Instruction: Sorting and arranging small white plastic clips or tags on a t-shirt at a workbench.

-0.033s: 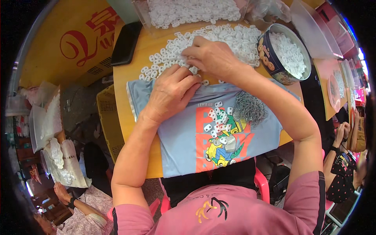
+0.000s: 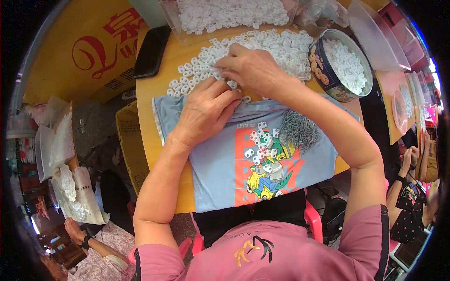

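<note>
A pile of small white oval plastic pieces with two holes point(image 2: 276, 49) spreads over the far part of the table. My left hand point(image 2: 206, 110) is at its near edge, fingers curled down, and their tips are partly hidden. My right hand point(image 2: 251, 68) is just beyond it, among the pieces, with bent fingers and thumb drawn together. What either hand holds is too small or hidden to make out. Nearer me, a light blue printed T-shirt point(image 2: 213, 173) covers the table; on it lie a heap of thin grey metal bits like springs point(image 2: 300, 131) and several white pieces point(image 2: 262, 143).
A clear bin point(image 2: 172, 21) of white pieces stands at the back. At the right is a round tin point(image 2: 329, 84) filled with more; a black phone point(image 2: 152, 51) lies at the left. A yellow crate point(image 2: 129, 140) is beside the table. Other people sit at both sides.
My right hand has shifted very slightly to the left over the pile. Nothing else has visibly moved.
</note>
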`<state>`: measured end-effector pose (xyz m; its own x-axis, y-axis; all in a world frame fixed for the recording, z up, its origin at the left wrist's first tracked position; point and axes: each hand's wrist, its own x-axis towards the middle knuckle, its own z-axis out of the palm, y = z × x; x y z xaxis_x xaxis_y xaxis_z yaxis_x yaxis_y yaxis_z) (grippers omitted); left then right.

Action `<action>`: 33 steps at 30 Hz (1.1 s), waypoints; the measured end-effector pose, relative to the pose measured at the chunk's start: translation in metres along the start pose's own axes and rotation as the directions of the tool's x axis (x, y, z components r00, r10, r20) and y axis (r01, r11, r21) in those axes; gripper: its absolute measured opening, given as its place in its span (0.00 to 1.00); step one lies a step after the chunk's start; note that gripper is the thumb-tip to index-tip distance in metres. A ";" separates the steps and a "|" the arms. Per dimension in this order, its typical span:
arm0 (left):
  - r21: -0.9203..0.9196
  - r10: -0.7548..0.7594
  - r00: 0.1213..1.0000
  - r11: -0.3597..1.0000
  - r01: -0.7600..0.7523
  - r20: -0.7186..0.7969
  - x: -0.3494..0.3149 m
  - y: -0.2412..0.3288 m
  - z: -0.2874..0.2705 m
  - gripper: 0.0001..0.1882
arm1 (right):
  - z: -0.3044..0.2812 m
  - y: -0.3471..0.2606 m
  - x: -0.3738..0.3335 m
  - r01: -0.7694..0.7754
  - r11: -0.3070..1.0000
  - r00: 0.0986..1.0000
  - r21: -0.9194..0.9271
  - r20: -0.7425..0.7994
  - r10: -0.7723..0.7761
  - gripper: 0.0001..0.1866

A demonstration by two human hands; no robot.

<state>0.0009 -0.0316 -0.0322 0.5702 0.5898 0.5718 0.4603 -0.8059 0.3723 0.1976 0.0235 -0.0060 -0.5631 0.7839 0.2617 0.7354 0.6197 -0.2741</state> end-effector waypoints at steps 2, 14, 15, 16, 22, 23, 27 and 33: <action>-0.007 0.015 1.000 1.000 -0.015 -0.020 0.001 0.000 0.001 0.08 | 0.001 -0.002 0.006 0.015 0.999 0.997 -0.030 0.079 -0.013 0.13; -0.024 -0.027 1.000 0.999 0.027 0.000 -0.001 0.002 -0.003 0.08 | -0.001 0.023 0.008 0.086 0.991 0.995 0.101 -0.052 -0.081 0.11; -0.024 -0.030 1.000 0.999 0.030 -0.002 -0.001 0.002 -0.002 0.08 | -0.001 0.020 0.008 0.089 0.991 0.995 0.101 -0.050 -0.084 0.11; -0.027 -0.028 1.000 0.999 0.028 -0.005 -0.001 0.002 -0.001 0.09 | -0.001 0.017 0.008 0.128 0.989 0.991 0.068 -0.050 -0.124 0.09; -0.038 -0.025 1.000 0.999 0.026 0.005 -0.001 0.002 -0.002 0.10 | 0.006 0.012 0.026 0.203 0.978 0.979 0.056 -0.033 -0.201 0.08; -0.043 -0.023 1.000 0.999 0.023 0.012 0.000 0.002 -0.003 0.10 | 0.008 0.014 0.030 0.204 0.978 0.979 0.051 -0.020 -0.203 0.08; -0.047 -0.031 0.999 0.998 0.032 0.024 0.001 0.005 -0.004 0.11 | 0.006 0.020 0.040 0.192 0.980 0.979 0.054 -0.086 -0.187 0.09; -0.040 -0.050 0.997 0.998 0.052 0.058 0.000 0.006 -0.006 0.13 | -0.017 0.020 0.033 0.187 0.960 0.974 0.210 0.086 -0.209 0.09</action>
<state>-0.0003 -0.0368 -0.0256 0.5852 0.6311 0.5092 0.4616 -0.7755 0.4307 0.2004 0.0613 0.0126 -0.7346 0.6375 0.2323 0.5210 0.7493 -0.4088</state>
